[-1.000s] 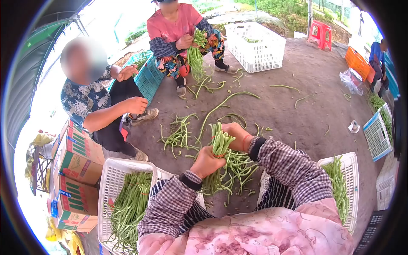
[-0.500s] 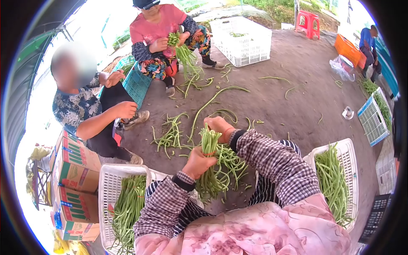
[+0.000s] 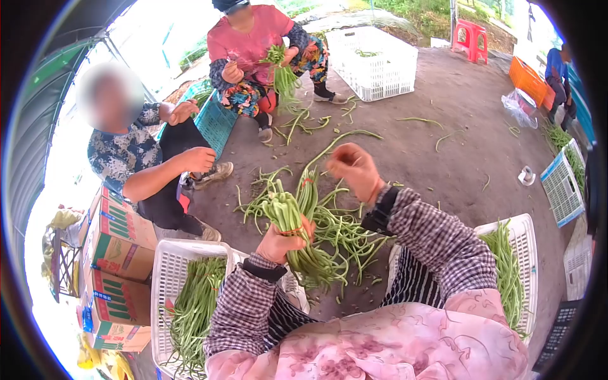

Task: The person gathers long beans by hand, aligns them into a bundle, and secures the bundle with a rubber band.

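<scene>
My left hand point(image 3: 282, 244) is wrapped round a bundle of long green beans point(image 3: 283, 211), its cut ends pointing up and a red band round it. Off to the right and higher, my right hand point(image 3: 358, 172) is raised over the ground with fingers apart and nothing visible in it. Behind the held bundle lies a pile of loose beans point(image 3: 345, 234), and a red-banded bunch point(image 3: 307, 190) shows among them. White crates with beans stand on both sides of me, the left one point(image 3: 163, 266) and the right one point(image 3: 529, 253).
A person in camouflage point(image 3: 126, 155) sits at the left beside cardboard boxes point(image 3: 123, 244). Another in a pink shirt point(image 3: 253, 38) holds beans near a white crate point(image 3: 380, 79). Farther right are a red stool point(image 3: 470, 39), an orange crate point(image 3: 529, 79) and a seated person point(image 3: 557, 73).
My right hand has left the bundle, moved right and opened. My left hand has shifted left with the bundle. The pink-shirted person's hands have moved apart.
</scene>
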Demonstrator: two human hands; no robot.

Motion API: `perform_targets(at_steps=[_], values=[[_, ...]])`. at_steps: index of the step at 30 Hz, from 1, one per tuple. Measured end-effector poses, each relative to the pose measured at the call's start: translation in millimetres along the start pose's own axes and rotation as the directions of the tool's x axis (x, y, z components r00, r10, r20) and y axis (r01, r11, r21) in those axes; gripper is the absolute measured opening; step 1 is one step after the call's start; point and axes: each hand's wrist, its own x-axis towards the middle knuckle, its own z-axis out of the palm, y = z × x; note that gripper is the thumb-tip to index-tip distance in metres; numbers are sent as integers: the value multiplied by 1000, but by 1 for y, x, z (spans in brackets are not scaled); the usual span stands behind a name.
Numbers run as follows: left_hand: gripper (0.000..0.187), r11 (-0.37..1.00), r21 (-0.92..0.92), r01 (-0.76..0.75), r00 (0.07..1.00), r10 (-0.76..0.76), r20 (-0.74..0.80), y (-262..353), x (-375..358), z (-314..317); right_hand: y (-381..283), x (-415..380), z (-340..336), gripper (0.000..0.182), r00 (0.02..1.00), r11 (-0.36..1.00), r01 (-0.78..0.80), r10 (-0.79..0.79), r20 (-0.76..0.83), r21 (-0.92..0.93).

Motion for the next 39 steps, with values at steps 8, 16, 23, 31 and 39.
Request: perform_targets(at_steps=[8, 16, 23, 31, 39], values=[[28, 995, 101, 14, 999, -10, -41, -10, 8, 19, -28, -29, 57, 29, 777, 528, -591, 575, 255, 610], [26, 988, 142, -59, 993, 73, -95, -14, 22, 27, -23, -6, 51, 6, 839, 735, -497, 543, 38, 460], [26, 968, 246, -54, 989, 87, -124, -13, 19, 30, -21, 13, 57, 14, 834, 721, -414, 545, -84, 556], [26, 940, 337, -50, 988, 95, -119, -6, 10, 31, -1, 26, 57, 17, 840, 685, -417, 541, -35, 598], [29, 950, 307, -56, 981, 109, -160, -7, 2, 35, 1, 32, 57, 31, 839, 631, -425, 543, 22, 649]])
